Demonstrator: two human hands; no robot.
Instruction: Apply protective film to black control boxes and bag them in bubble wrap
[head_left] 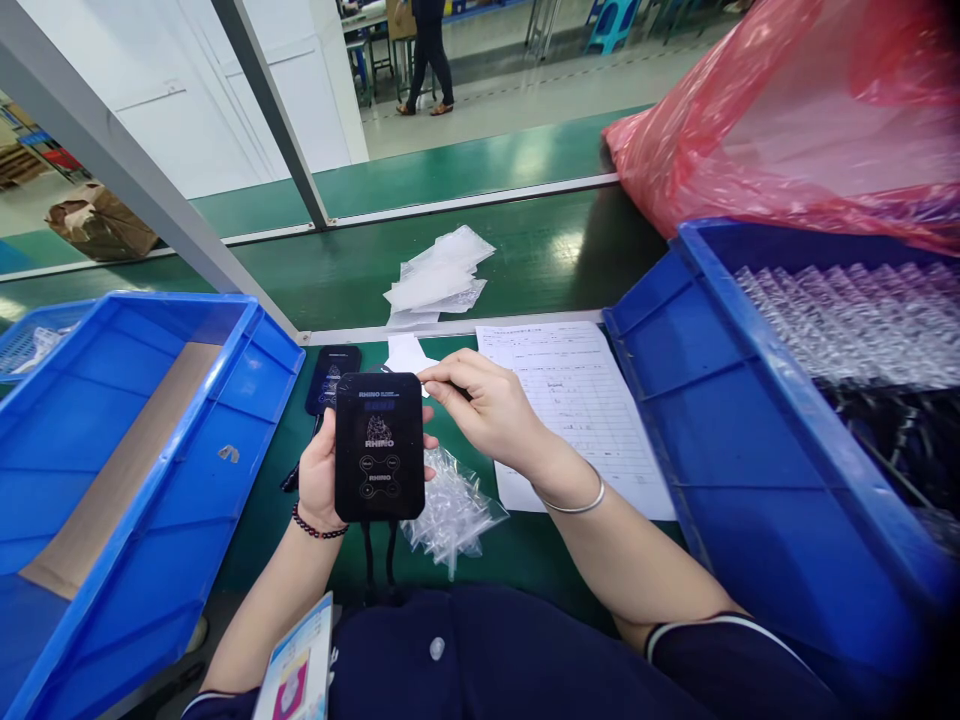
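A black rectangular device [379, 447] marked RHINO faces up in my left hand [321, 478], whose fingers wrap round it from behind. Two black cords hang from its lower edge. At its top right corner my right hand [491, 410] is closed in a pinch; what lies between the fingertips is too small to make out. Behind the held device, a second black device [332, 378] lies on the green table. Below my right hand sits a clear plastic bag [455, 512] of small transparent pieces.
Blue bins stand at the left [150, 470] and right [765, 440], the right one holding clear and black items. Printed paper [577, 410] lies beside it. White sleeves [442, 272] lie beyond the ledge. A red plastic bag [795, 120] is at the upper right. A person [429, 55] is in the background.
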